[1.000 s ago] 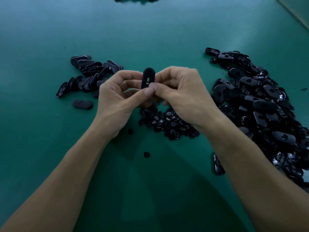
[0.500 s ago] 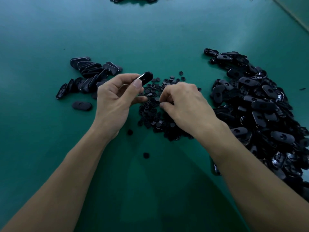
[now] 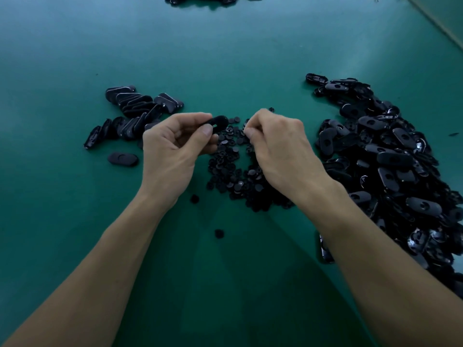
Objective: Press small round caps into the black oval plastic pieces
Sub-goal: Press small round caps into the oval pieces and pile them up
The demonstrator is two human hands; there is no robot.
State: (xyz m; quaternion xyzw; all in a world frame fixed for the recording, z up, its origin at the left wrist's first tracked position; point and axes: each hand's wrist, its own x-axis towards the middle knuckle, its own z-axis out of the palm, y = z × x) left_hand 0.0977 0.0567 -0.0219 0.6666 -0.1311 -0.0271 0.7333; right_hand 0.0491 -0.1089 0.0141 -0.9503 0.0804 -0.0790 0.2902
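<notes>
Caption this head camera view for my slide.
Left hand holds an oval piece; right hand pinches at the pile of caps.

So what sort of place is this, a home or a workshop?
Probably a factory assembly bench: a green work mat holds a big heap of identical black oval pieces, a pile of small round caps, and a sorted stack at the left.

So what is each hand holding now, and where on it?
Left hand pinches a black oval piece by one end. Right hand curls over the cap pile; a held cap cannot be told.
</notes>
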